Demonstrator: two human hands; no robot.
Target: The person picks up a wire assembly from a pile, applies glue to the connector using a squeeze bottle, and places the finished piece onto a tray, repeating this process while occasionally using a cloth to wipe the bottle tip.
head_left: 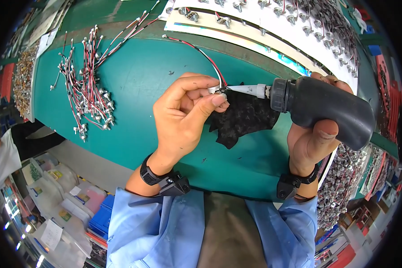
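Note:
Between its thumb and fingers, my left hand (183, 111) pinches a small silver metal component (215, 90) with red, white and black wires (205, 54) rising from it. My right hand (312, 140) is wrapped round a black squeeze bottle (332, 109) tipped on its side. The bottle's white tapered nozzle (248, 90) points left, its tip at or very near the component where the wires join; contact is too small to tell. Under the nozzle lies a ragged black cloth (243, 118) on the green table mat (134, 80).
A heap of similar wired components (91, 85) lies on the mat at the left. A white board (263, 22) at the back carries rows of components. Many more metal parts (337, 187) fill a tray at the right. Plastic bins (67, 196) stand lower left, near another person's sleeve (4, 156).

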